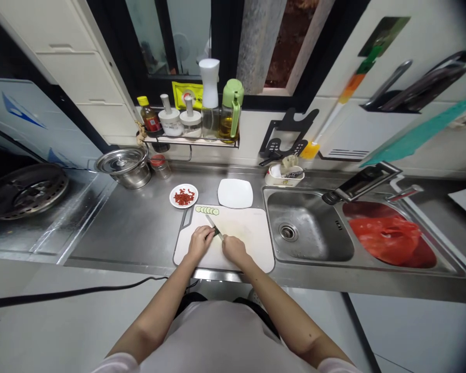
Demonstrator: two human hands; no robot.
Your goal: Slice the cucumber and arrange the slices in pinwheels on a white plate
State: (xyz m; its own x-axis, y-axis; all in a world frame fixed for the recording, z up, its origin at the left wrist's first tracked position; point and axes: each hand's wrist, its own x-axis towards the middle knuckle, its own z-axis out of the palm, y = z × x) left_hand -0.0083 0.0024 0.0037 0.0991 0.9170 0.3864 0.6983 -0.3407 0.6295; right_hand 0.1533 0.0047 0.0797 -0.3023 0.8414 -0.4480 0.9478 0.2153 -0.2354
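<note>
Over the white cutting board, my right hand is closed round the handle of a knife. The blade points away and to the left. My left hand has its fingers bent and pressed on a short dark green piece of cucumber, which lies against the blade. Fingers and blade cover part of that piece. A row of several thin cucumber slices lies along the board's far left edge, beyond the knife tip.
Behind the board stand a white plate of chopped red pieces and a white square plate. At right is a steel sink, with a red plastic bag in its second basin. A lidded steel pot stands at left, below the condiment rack.
</note>
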